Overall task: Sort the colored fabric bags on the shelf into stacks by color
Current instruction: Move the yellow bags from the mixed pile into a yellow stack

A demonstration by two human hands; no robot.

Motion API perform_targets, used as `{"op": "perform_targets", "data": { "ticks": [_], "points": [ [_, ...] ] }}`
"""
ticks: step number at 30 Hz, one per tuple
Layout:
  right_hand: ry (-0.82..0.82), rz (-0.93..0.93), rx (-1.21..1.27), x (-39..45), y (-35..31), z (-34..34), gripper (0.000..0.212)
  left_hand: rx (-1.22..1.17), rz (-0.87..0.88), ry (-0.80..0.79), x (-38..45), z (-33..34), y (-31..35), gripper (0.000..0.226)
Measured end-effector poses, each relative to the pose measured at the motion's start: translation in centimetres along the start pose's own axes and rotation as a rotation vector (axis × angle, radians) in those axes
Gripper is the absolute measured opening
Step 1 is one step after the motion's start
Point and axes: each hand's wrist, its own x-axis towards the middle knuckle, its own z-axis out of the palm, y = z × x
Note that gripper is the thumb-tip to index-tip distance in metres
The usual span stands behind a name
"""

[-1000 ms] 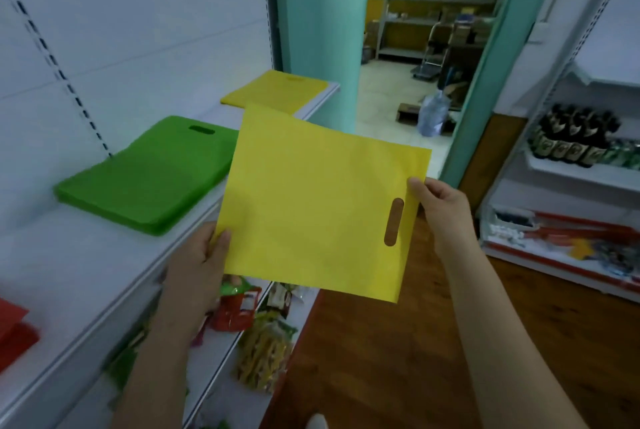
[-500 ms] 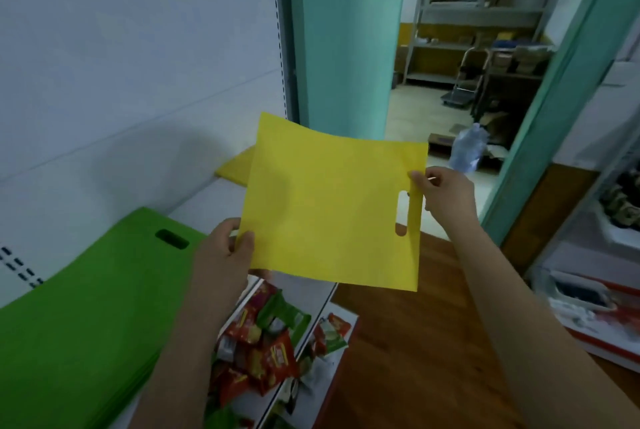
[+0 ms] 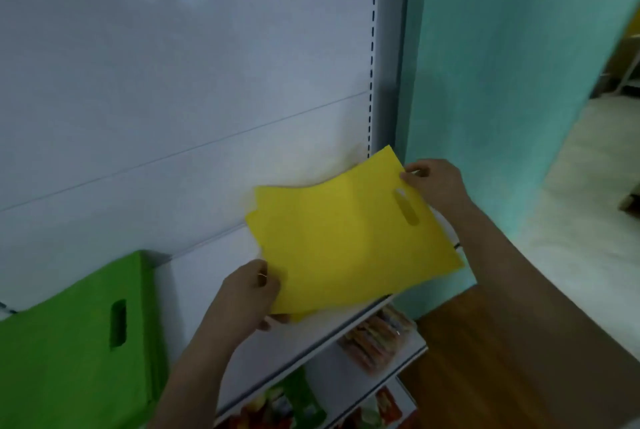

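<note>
Both hands hold a flat yellow fabric bag with a slot handle (image 3: 349, 245) over the right end of the white metal shelf (image 3: 214, 265). Left hand (image 3: 247, 293) pinches its near-left corner, right hand (image 3: 434, 182) pinches the far edge by the handle cutout. Yellow bag edges (image 3: 252, 212) peek out beneath it on the shelf. Stack of green fabric bags (image 3: 69, 352) lies on the shelf at left, well apart. Snack packets (image 3: 374, 342) sit on the lower shelf.
</note>
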Motion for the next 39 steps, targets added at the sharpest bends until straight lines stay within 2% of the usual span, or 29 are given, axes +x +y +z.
{"op": "perform_targets", "data": {
  "ticks": [5,9,14,17,21,22,24,26,30,35,39],
  "points": [
    [-0.206,-0.041,0.020,7.0,1.3,3.3,0.026,0.217,-0.141,0.125,2.5,1.8,0.5,0.034],
    [-0.236,-0.074,-0.013,8.9,3.5,5.2,0.024,0.349,-0.216,0.271,3.7,3.1,0.6,0.027],
    [-0.245,-0.075,-0.035,8.8,3.3,5.7,0.032,0.219,-0.219,0.382,4.5,3.6,0.9,0.061],
    [-0.260,-0.015,-0.022,7.8,2.3,6.3,0.040,0.173,-0.229,0.378,4.8,4.1,1.0,0.058],
    [-0.334,-0.001,0.039,6.3,1.4,7.4,0.030,0.150,-0.228,0.394,5.1,4.5,0.9,0.053],
    [-0.343,-0.007,0.046,6.1,1.3,7.5,0.037,0.146,-0.225,0.397,5.2,4.5,0.9,0.052],
    [-0.303,-0.027,0.043,5.7,1.0,7.6,0.040,0.147,-0.209,0.402,5.2,4.4,1.0,0.053],
    [-0.247,-0.034,0.063,5.0,0.2,7.3,0.032,0.148,-0.164,0.423,4.5,4.1,1.2,0.055],
    [-0.195,-0.080,0.116,2.3,-4.6,6.5,0.049,0.138,-0.008,0.508,1.7,2.6,1.0,0.052],
    [-0.176,-0.290,0.198,-4.7,-14.7,7.6,0.050,0.124,0.110,0.609,-4.6,-1.6,-1.6,0.055],
    [-0.187,-0.447,0.315,-13.3,-24.9,11.2,0.050,0.165,0.143,0.704,-12.5,-6.9,-5.5,0.052]
  ]
}}
